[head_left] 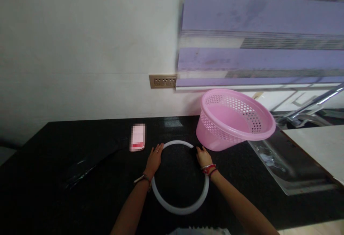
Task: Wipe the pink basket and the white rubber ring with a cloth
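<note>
A thin white ring point(182, 210) lies on the black countertop point(177, 174). My left hand point(154, 160) rests over the ring's upper left side, its fingers stretched out and lying flat. At the upper right side is my right hand point(203, 157), fingers bent around a small black piece point(194, 151) that covers part of the ring. What this piece is made of is too dark to tell. Both palms face down, and bracelets show on both wrists.
A pink basket point(219, 134) stands tilted beyond my right hand. Behind my left hand lies a blurred pink-and-white item point(138, 137). Crumpled black plastic point(86, 165) is at the left. On the right are a metal sink point(290, 167) and faucet point(317, 102). A pale toothed edge point(200, 231) shows at the bottom.
</note>
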{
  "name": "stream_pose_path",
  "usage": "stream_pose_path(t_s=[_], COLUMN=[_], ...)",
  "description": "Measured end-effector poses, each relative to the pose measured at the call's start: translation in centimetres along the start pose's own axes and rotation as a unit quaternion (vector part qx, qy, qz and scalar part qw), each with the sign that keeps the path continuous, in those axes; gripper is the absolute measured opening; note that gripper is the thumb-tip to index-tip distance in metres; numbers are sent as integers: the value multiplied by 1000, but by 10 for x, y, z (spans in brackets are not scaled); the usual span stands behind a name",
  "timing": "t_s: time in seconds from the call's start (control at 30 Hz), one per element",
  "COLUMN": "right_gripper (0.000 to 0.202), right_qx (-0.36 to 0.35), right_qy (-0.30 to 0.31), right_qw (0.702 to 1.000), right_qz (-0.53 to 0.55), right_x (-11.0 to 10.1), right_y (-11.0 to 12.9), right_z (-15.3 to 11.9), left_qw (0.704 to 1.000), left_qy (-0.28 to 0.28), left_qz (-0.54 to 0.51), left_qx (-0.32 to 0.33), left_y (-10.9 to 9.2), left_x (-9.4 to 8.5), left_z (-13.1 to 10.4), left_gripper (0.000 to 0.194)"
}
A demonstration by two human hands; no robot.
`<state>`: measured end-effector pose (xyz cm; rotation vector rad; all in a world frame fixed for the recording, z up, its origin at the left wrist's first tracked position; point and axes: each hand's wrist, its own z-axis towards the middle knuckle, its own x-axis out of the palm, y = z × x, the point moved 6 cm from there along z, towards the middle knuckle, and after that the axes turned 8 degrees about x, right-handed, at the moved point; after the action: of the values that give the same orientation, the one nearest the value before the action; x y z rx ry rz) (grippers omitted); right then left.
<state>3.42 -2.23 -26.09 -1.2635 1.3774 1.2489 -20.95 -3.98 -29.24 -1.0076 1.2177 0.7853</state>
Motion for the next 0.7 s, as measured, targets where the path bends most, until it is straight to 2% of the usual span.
stream_pose_path(t_s=[0.2,0.33,0.47,0.57,0.7], right_gripper=[38,36,41,48,43], right_qx=[-9,-4,-4,-48,-130], right_qy=[-71,-98,-32,-2,32], right_qw=[997,995,999,999,991], right_qz=[10,9,22,25,8], right_x=[-3,2,12,10,4], right_y=[-10,-14,-10,2,32], right_z=[-34,-43,-29,-7,26], left_qw=[1000,1000,999,999,999], left_qy=[-10,-18,-24,-25,-21], left_qz=[10,0,-7,-8,-21], left_qx=[13,23,26,27,31], left_y=[2,2,1,1,2], left_x=[1,1,0,2,6], left_z=[0,0,1,1,-1], left_gripper=[55,50,45,45,48])
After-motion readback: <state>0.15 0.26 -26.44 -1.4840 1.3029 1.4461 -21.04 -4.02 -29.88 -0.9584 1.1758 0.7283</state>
